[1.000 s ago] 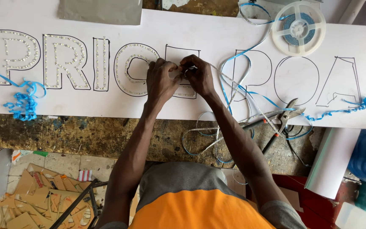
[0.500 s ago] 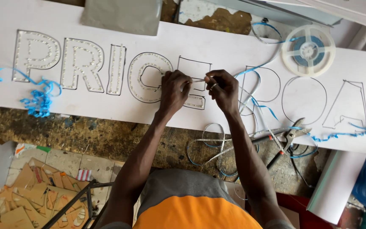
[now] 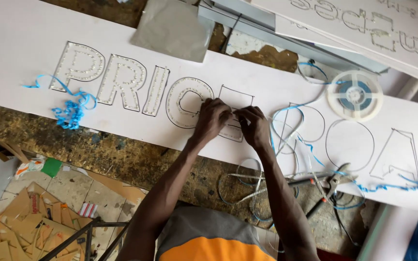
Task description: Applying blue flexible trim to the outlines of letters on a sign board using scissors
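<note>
Both hands — left [image 3: 213, 117], right [image 3: 253, 126] — pinch strip on white board [image 3: 15, 53].

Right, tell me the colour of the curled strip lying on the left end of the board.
The curled strip is bright blue, seen in the head view.

Sign-making workshop. Long white sign panel [image 3: 276, 92] with outlined letters lies on a rough, stained tabletop [image 3: 122, 157]. Right of the panel's middle: a strip reel [image 3: 354, 94]. Below it: pliers [image 3: 327, 186]. Lower left of it: cardboard offcuts [image 3: 20, 227] on the floor.
</note>
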